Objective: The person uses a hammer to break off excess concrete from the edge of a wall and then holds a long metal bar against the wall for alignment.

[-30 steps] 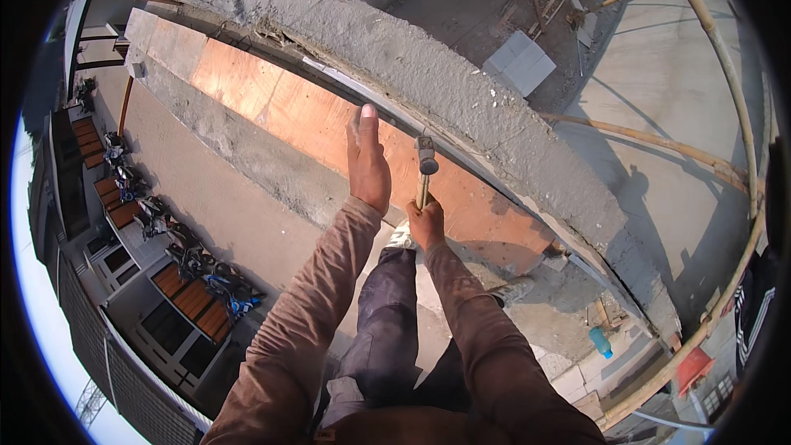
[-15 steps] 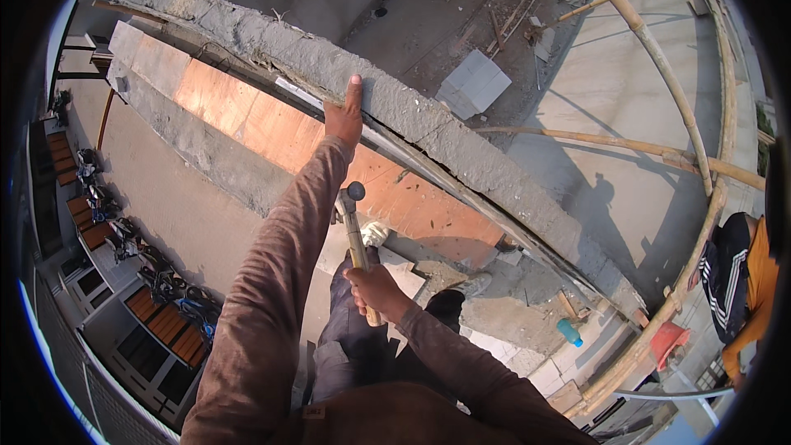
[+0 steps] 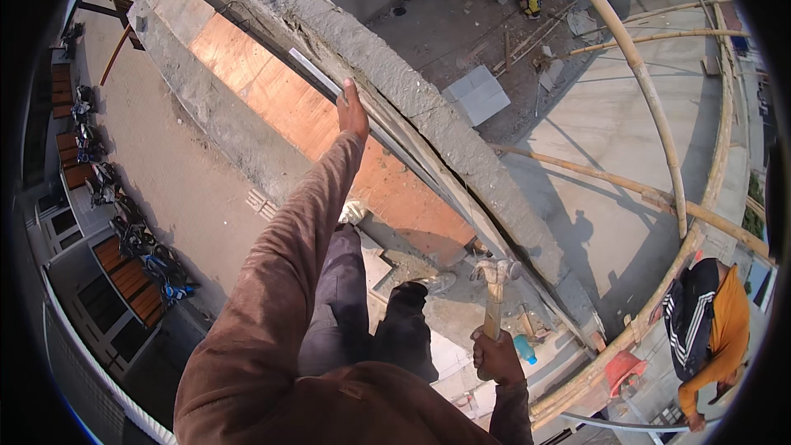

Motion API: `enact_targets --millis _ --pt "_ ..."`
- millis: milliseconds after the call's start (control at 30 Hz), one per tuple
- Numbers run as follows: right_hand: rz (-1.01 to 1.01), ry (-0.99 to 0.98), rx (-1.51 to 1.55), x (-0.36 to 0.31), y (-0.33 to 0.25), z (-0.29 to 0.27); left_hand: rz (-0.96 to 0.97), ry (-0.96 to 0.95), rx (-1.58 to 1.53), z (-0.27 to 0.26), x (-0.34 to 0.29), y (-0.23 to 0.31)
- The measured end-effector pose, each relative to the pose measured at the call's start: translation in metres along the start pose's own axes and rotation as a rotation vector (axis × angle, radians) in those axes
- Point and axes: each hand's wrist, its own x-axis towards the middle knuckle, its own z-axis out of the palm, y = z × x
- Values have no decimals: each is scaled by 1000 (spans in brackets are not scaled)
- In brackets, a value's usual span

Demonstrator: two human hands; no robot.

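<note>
My right hand (image 3: 498,356) is wrapped round the wooden handle of a claw hammer (image 3: 494,284), held upright at the lower right, its head well away from the wall. Stretched out ahead, my left hand (image 3: 353,111) is closed over a long pale metal bar (image 3: 313,71), though some fingers are hidden. This bar lies along the near side of a rough concrete wall top (image 3: 404,82), which slants from upper left to lower right. An orange-brown plywood board (image 3: 264,95) runs beside it, below my left forearm.
Bamboo poles (image 3: 638,74) curve along the right. A person in an orange top (image 3: 729,321) bends near a red bucket-like container (image 3: 624,369). A turquoise bottle (image 3: 525,349) lies near my right hand. Far below are parked motorbikes (image 3: 136,235) at left and a person in yellow (image 3: 531,2).
My right hand has swung the hammer rightward, away from my body's middle. My left hand has come off the wall top onto the bar. The whole view has turned somewhat.
</note>
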Motion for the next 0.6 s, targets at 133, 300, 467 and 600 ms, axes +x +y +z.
enact_targets --millis 133,300,467,600 --pt "25 -742 951 -31 6 -12 -369 -144 92 -5 -81 -74" --pt "-378 -675 810 -26 -36 -49 -734 -523 291 30 -236 -185" --pt "-509 171 407 80 -157 -141 -523 -651 512 79 -343 -232" --pt "-448 888 -661 77 -130 -246 -138 -745 428 100 -373 -192"
